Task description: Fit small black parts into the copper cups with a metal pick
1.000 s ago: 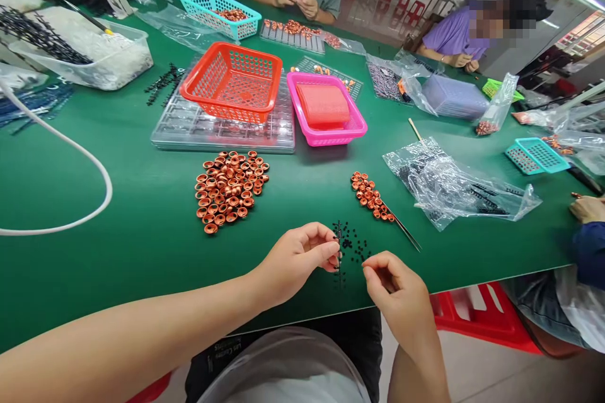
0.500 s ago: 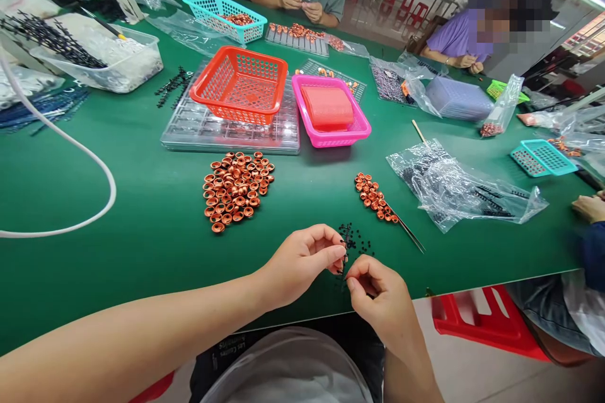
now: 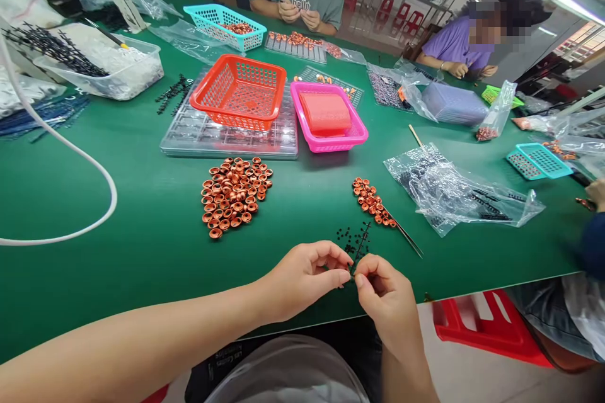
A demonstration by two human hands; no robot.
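A thin black plastic sprue (image 3: 363, 240) with short side stubs slants up and away from between my fingertips. My left hand (image 3: 309, 277) holds it near its lower end with thumb and fingers. My right hand (image 3: 390, 296) pinches at the same lower end, its fingertips almost touching the left ones and partly hiding what they grip. Tiny loose black pieces (image 3: 347, 236) lie scattered on the green table just beyond my hands. Past them is a small heap of copper-coloured ring-like cups (image 3: 371, 198), with metal tweezers (image 3: 404, 234) leaning against it.
A larger pile of copper cups (image 3: 234, 195) lies left. Behind stand a red basket (image 3: 243, 101) on clear trays (image 3: 189, 141) and a pink basket (image 3: 333, 141). Plastic bags (image 3: 454, 192) lie right; a white cable (image 3: 111, 189) loops left. Two people sit across; another's hand is at the right edge.
The sprue has turned from nearly upright to leaning right. My left hand has shifted slightly down and right, and the hands are closer together at the sprue's lower end.
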